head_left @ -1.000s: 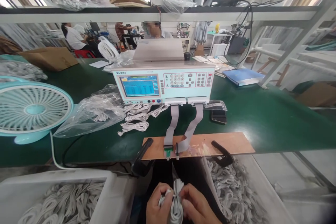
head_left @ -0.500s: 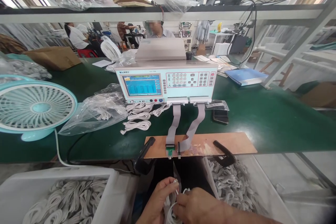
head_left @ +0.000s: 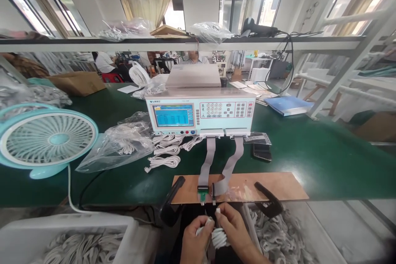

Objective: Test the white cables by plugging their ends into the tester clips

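A bundled white cable (head_left: pixel 219 238) hangs between my hands, just below the front edge of the table. My left hand (head_left: pixel 197 237) is closed, pinching one white plug end of it between thumb and finger. Held up in the fingertips of my right hand (head_left: pixel 234 227) is the other white plug (head_left: pixel 218 210). Just above the hands, a small green circuit board (head_left: pixel 203 196) and a second connector (head_left: pixel 213 199) sit at the edge of a wooden board (head_left: pixel 247 187). Grey ribbon cables (head_left: pixel 208 164) run from them to a tester (head_left: pixel 201 113) with a lit blue screen.
Black clamps (head_left: pixel 268 199) hold the wooden board at both ends. White bins (head_left: pixel 123 235) of coiled cables flank my lap. Several cable bundles (head_left: pixel 165 161), a plastic bag (head_left: pixel 120 148), a turquoise fan (head_left: pixel 51 140) and a phone (head_left: pixel 261 152) lie or stand on the green table. A person sits beyond it.
My view has tilted up. Both hands have risen toward the table edge and now hold plug ends upright; before, they were lower, with fingers at the cable's loops.
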A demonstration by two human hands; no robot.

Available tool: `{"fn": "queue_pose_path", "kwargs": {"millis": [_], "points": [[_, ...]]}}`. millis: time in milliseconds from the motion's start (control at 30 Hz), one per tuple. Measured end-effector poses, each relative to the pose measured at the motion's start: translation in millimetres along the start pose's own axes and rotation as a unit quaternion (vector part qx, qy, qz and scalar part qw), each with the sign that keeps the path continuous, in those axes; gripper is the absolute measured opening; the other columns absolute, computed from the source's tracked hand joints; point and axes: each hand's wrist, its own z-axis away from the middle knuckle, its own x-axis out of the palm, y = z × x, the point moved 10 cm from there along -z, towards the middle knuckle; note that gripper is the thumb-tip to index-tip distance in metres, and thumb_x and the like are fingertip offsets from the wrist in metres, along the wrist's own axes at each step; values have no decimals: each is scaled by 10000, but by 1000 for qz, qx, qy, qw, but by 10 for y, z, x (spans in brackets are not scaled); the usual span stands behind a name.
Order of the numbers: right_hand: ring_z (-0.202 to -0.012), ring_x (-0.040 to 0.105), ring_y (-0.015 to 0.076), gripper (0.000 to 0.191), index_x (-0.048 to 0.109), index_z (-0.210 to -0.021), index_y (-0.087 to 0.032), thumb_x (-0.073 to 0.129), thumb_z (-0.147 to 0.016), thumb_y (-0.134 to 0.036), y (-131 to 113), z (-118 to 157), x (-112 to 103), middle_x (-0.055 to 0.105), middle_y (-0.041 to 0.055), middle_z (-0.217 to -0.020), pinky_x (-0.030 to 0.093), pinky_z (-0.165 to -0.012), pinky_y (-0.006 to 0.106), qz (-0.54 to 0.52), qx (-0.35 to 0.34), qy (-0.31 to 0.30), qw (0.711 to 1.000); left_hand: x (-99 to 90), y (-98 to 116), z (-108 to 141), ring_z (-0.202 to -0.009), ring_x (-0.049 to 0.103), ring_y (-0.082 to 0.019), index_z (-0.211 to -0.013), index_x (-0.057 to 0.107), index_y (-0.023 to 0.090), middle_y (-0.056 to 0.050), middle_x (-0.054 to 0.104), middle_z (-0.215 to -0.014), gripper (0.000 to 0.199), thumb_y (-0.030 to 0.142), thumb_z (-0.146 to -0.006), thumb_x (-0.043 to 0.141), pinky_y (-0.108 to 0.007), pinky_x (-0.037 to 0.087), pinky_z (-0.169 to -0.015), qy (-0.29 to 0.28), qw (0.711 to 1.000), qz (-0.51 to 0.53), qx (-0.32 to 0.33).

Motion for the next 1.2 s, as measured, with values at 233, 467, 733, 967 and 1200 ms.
{"fn": "queue_pose_path", "kwargs": {"millis": [233, 467, 733, 967, 1200], "points": [[-563, 401, 126, 266, 558, -643, -144, 571, -777, -373, 28, -46, 27, 469, -26, -584, 346, -535, 225, -38, 24, 32, 998, -39, -61, -63, -550, 505, -120, -697, 686, 129, -21, 609, -600, 302, 425, -636, 681, -192, 413, -528, -5, 998, 53, -16], [-527, 428, 121, 285, 626, -664, -130, 645, -717, -409, 42, -41, 52, 515, -20, -563, 347, -507, 219, -104, 72, 42, 991, -24, 71, -88, -404, 387, -72, -663, 643, 119, 29, 484, -473, 336, 448, -709, 598, -177, 311, -395, -70, 997, -14, 12], [-495, 466, 119, 251, 655, -657, -134, 702, -672, -379, 101, -35, 134, 581, -7, -554, 361, -500, 219, -216, 126, 62, 966, -40, 418, -89, -504, 436, -95, -511, 531, 148, 20, 468, -562, 338, 349, -783, 526, -188, 337, -480, -119, 988, -68, 67], [-546, 519, 138, 250, 686, -706, -135, 702, -680, -383, 53, -40, 150, 628, 3, -589, 386, -546, 227, -208, 116, 41, 970, -85, 364, -141, -532, 413, -99, -479, 537, 143, 33, 438, -544, 314, 346, -705, 614, -191, 331, -499, -45, 997, 36, 52], [-614, 559, 165, 212, 704, -745, -178, 685, -700, -384, 23, -49, 165, 651, 8, -635, 413, -599, 238, -207, 109, 27, 972, -72, 35, -146, -386, 390, -82, -578, 595, 133, 27, 491, -471, 374, 494, -676, 608, -186, 290, -368, -7, 994, 104, -37]]}}
